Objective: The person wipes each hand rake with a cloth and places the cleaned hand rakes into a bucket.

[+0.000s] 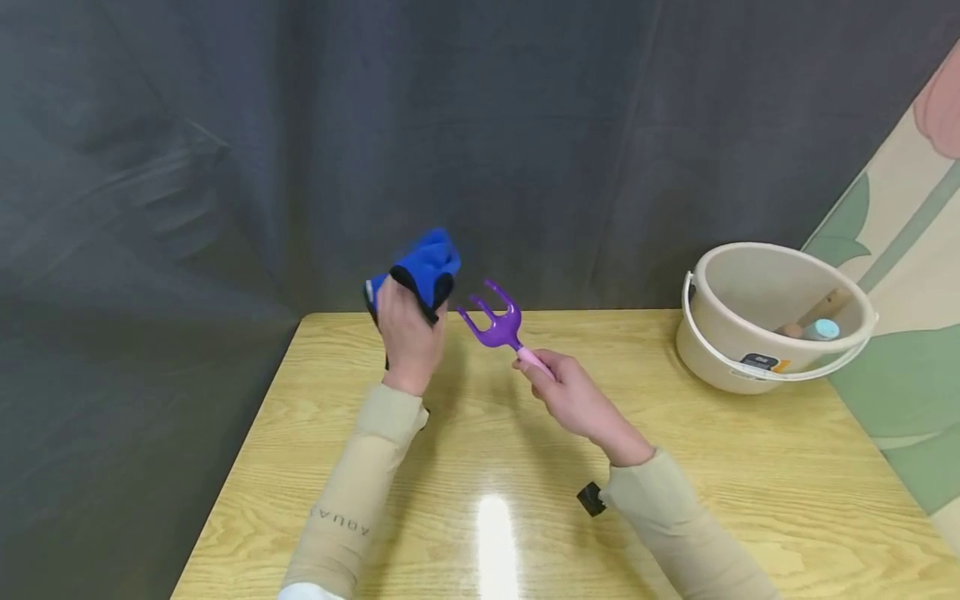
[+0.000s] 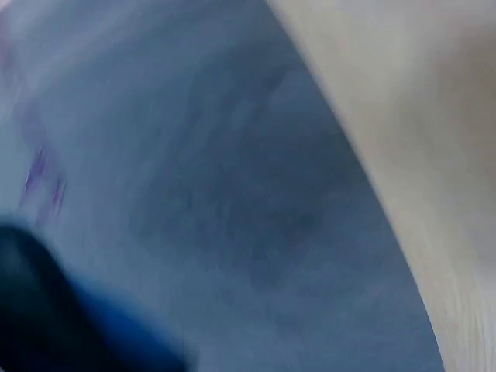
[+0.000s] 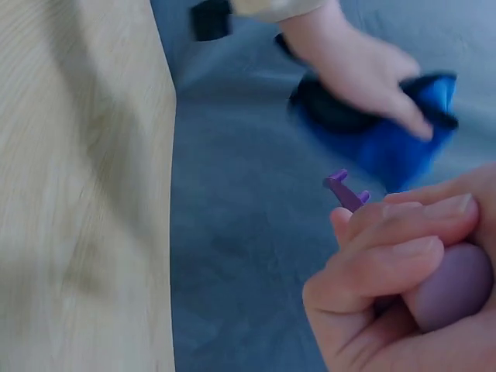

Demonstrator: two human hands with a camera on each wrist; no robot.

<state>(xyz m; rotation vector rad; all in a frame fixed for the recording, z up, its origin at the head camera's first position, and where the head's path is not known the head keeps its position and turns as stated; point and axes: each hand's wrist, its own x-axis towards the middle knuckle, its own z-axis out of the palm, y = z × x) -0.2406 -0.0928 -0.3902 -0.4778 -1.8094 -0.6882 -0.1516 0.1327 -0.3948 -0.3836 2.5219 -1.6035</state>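
Observation:
My left hand (image 1: pixel 410 333) grips a bunched blue cloth item with black edging (image 1: pixel 429 262), raised over the far left part of the table. In the right wrist view the thumb of that left hand (image 3: pixel 368 74) presses on the blue fabric (image 3: pixel 380 147); its exact kind is hidden by the folds. My right hand (image 1: pixel 570 392) holds a purple three-pronged garden hand fork (image 1: pixel 501 325) by its pink handle (image 1: pixel 536 363). The prongs point up and left, near the blue item. In the right wrist view, curled fingers (image 3: pixel 387 271) wrap around the handle's rounded end (image 3: pixel 453 287).
A beige bucket (image 1: pixel 720 367) with a white handle stands at the table's back right. Inside it are a wooden piece (image 1: pixel 825 307) and a light blue-topped item (image 1: pixel 822 330). A dark curtain (image 1: pixel 480 150) hangs behind the wooden table (image 1: pixel 480 442); a floral-patterned surface (image 1: pixel 900 375) lies right.

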